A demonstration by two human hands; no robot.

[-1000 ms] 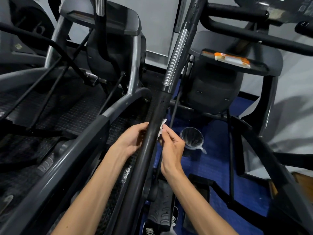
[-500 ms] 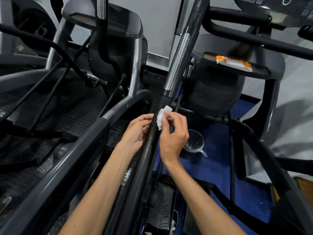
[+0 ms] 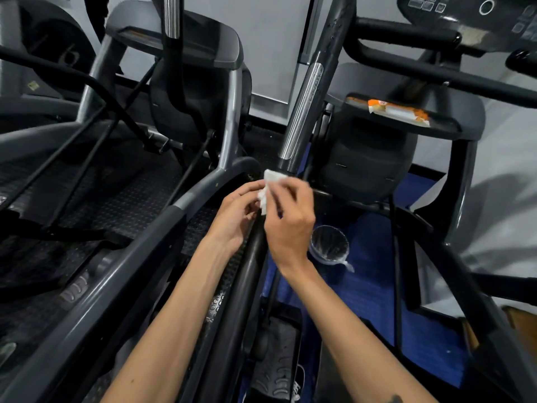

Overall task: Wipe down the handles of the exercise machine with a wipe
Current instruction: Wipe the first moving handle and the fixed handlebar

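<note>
A long black handle bar [image 3: 247, 274] of the exercise machine runs from the bottom centre up to the top, with a silver grip strip [image 3: 302, 112] on its upper part. A small white wipe [image 3: 268, 186] is folded against the bar just below that strip. My right hand [image 3: 290, 216] pinches the wipe and curls round the bar from the right. My left hand [image 3: 235, 216] curls its fingers against the bar's left side, touching the wipe's edge.
A second grey machine arm [image 3: 116, 274] slants close on the left. A cup holder [image 3: 329, 242] sits right of my hand above blue floor. An orange-and-white packet [image 3: 398, 112] lies on the machine's tray. Black crossbars [image 3: 436, 74] run at the upper right.
Both hands have slid up the bar with the wipe, from beside the cup holder to just under the silver strip.
</note>
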